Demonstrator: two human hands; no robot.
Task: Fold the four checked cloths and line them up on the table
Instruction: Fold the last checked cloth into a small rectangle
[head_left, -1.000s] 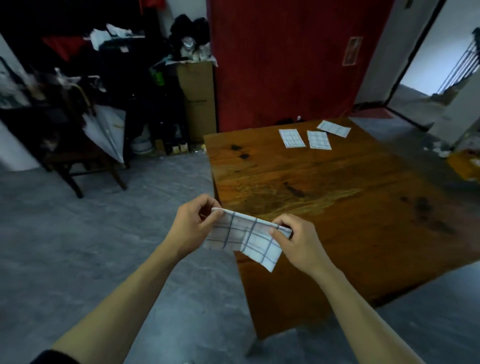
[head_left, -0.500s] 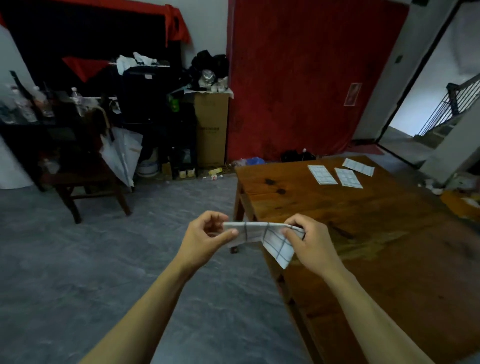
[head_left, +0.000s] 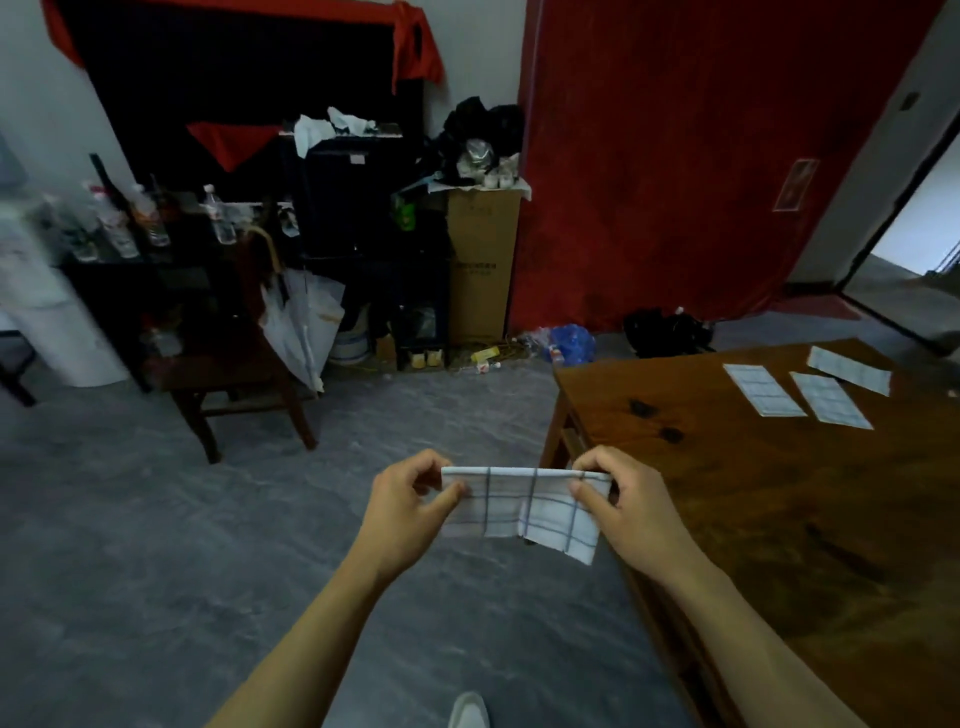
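We hold a white cloth (head_left: 524, 506) crossed by dark blue-grey check lines. On the brown wooden table (head_left: 779, 519), marked with dark knots, we see three pale cloths (head_left: 763, 389) with a fainter checked grid. The floor (head_left: 156, 519) is mottled grey. Behind hangs a deep red curtain (head_left: 675, 156), and red fabric (head_left: 415, 47) drapes a black opening. The box (head_left: 483, 260) is tan cardboard, the chair (head_left: 234, 379) dark brown, the umbrella (head_left: 306, 322) white, the bag (head_left: 574, 343) blue.

We see the tabletop (head_left: 779, 519) cut off at the right edge; the far-left bottles (head_left: 119, 223) blur.
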